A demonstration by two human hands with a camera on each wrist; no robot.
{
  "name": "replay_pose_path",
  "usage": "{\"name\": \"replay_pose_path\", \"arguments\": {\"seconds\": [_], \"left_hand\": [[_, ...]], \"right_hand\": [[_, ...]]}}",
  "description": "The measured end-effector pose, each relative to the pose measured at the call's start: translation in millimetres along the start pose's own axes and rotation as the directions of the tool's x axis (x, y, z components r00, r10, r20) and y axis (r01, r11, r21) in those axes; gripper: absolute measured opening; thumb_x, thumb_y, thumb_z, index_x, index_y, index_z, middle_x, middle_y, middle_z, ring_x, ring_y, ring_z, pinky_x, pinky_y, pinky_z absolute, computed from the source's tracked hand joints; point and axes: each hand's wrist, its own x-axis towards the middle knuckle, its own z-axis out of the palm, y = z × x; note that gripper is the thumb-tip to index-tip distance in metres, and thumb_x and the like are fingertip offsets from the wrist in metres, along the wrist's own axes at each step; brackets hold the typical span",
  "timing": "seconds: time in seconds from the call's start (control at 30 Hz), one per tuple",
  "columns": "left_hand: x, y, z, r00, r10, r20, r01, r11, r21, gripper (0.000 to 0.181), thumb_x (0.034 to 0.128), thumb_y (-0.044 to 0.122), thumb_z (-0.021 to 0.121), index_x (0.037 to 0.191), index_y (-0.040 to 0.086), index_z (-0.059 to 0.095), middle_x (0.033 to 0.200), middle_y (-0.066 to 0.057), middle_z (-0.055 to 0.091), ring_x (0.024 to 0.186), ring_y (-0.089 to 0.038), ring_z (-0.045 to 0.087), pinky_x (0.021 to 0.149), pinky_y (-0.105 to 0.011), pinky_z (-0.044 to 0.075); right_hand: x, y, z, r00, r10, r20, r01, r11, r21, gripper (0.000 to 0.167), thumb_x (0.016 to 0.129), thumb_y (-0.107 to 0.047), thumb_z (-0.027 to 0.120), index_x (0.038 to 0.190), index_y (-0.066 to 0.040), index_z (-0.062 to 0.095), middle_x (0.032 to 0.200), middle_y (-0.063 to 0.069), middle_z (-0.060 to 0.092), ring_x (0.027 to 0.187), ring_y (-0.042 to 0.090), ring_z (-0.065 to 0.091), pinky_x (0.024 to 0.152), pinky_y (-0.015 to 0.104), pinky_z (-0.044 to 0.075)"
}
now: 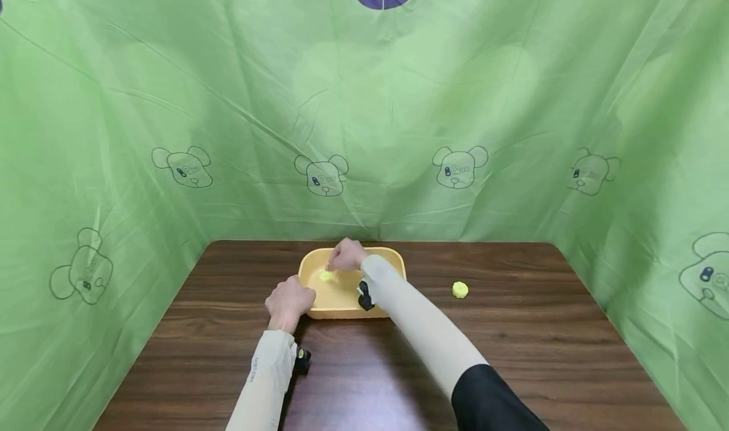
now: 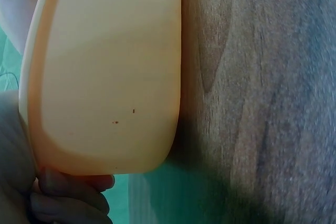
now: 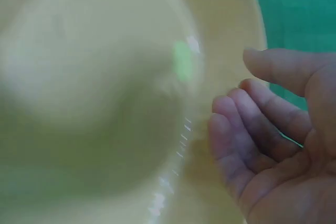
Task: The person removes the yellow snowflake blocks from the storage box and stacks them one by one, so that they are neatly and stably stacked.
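Observation:
A pale yellow plastic basin (image 1: 348, 313) stands near the back of the table. My left hand (image 1: 290, 299) grips its near left corner, and the left wrist view shows curled fingers (image 2: 73, 195) against the basin's wall (image 2: 110, 77). Over the basin's inside reaches my right hand (image 1: 348, 255). In the right wrist view this hand (image 3: 278, 119) has loosely bent fingers, with thumb and fingertips apart and nothing between them. Just below its fingers, a small yellow-green piece (image 1: 326, 275) lies in the basin; the right wrist view shows it blurred (image 3: 182, 60).
Right of the basin, a small round yellow-green piece with a scalloped edge (image 1: 460, 290) lies on the dark wooden table (image 1: 529, 342). A green curtain (image 1: 376, 108) with bear drawings surrounds the table at the back and both sides.

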Motion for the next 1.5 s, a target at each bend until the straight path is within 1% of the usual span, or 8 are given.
{"name": "replay_pose_path", "arguments": {"seconds": [0.23,0.4,0.53,0.7,0.9,1.13,1.37,1.5], "left_hand": [[-1.1,4.3,0.7,1.000,0.001,-0.001,-0.001,1.000,0.008,0.025,0.0771,0.024,0.054,0.095,0.010,0.065,0.085,-0.012,0.067,0.078,-0.030,0.063,0.062,-0.049,0.044],[-1.5,5.0,1.1,1.000,-0.002,0.003,0.002,1.000,0.012,0.026,0.0779,0.024,0.054,0.096,0.011,0.065,0.086,-0.012,0.067,0.078,-0.030,0.063,0.063,-0.049,0.044],[-0.9,4.8,2.3,1.000,-0.002,0.010,0.002,1.000,0.019,0.026,0.0782,0.025,0.055,0.098,0.011,0.065,0.086,-0.012,0.067,0.079,-0.030,0.063,0.063,-0.048,0.044],[0.2,5.3,0.2,1.000,0.009,-0.004,-0.009,1.000,0.018,0.027,0.0779,0.025,0.055,0.097,0.009,0.066,0.086,-0.013,0.067,0.080,-0.031,0.064,0.063,-0.050,0.045],[0.8,2.5,-2.3,1.000,0.006,-0.006,-0.006,1.000,0.008,0.029,0.0788,0.025,0.054,0.098,0.007,0.066,0.087,-0.014,0.067,0.079,-0.031,0.063,0.064,-0.051,0.045],[1.1,-0.4,-2.5,1.000,0.006,-0.004,-0.006,1.000,0.003,0.029,0.0784,0.025,0.053,0.098,0.008,0.066,0.090,-0.015,0.068,0.082,-0.032,0.064,0.064,-0.051,0.044],[1.9,-1.4,-1.4,1.000,-0.002,0.008,0.002,1.000,0.009,0.031,0.0788,0.026,0.054,0.101,0.008,0.066,0.089,-0.014,0.067,0.081,-0.031,0.063,0.063,-0.049,0.044],[3.5,-0.6,-1.8,1.000,0.001,0.000,-0.001,1.000,0.010,0.031,0.0785,0.025,0.053,0.101,0.007,0.066,0.090,-0.015,0.068,0.082,-0.032,0.064,0.064,-0.050,0.045]], "right_hand": [[2.5,-2.5,19.5,0.995,0.063,0.080,-0.070,0.994,0.088,0.030,0.085,-0.021,0.080,0.111,-0.006,0.074,0.093,0.013,0.077,0.090,0.030,0.075,0.081,0.040,0.060],[-3.6,-3.4,22.5,0.979,0.094,0.182,-0.122,0.981,0.154,0.054,0.087,-0.012,0.077,0.136,-0.002,0.060,0.092,0.019,0.074,0.075,0.025,0.068,0.066,0.032,0.056],[-5.1,-0.3,24.7,0.966,0.135,0.219,-0.172,0.972,0.159,0.059,0.085,-0.006,0.077,0.141,-0.003,0.057,0.075,0.013,0.068,0.060,0.015,0.057,0.052,0.024,0.046],[-3.5,-0.4,23.2,0.972,0.139,0.187,-0.154,0.986,0.066,0.045,0.081,-0.001,0.078,0.124,-0.003,0.069,0.065,0.006,0.062,0.053,0.012,0.054,0.045,0.022,0.044],[-4.6,-5.0,21.2,0.985,0.115,0.131,-0.090,0.979,-0.185,0.014,0.077,-0.005,0.083,0.082,-0.012,0.071,0.061,-0.001,0.061,0.048,0.010,0.050,0.045,0.022,0.041],[-6.1,-5.2,25.9,0.988,0.087,0.130,-0.041,0.947,-0.318,0.028,0.076,-0.009,0.084,0.063,-0.016,0.060,0.055,-0.006,0.055,0.044,0.008,0.049,0.043,0.021,0.040],[-2.4,-2.8,31.1,0.985,0.120,0.128,-0.046,0.881,-0.470,0.044,0.077,-0.024,0.085,0.051,-0.017,0.051,0.045,-0.005,0.051,0.040,0.006,0.047,0.042,0.019,0.039],[-1.9,-4.6,27.9,0.984,0.123,0.128,-0.048,0.878,-0.477,0.044,0.076,-0.021,0.086,0.050,-0.016,0.051,0.044,-0.004,0.049,0.040,0.007,0.046,0.041,0.020,0.038]]}}
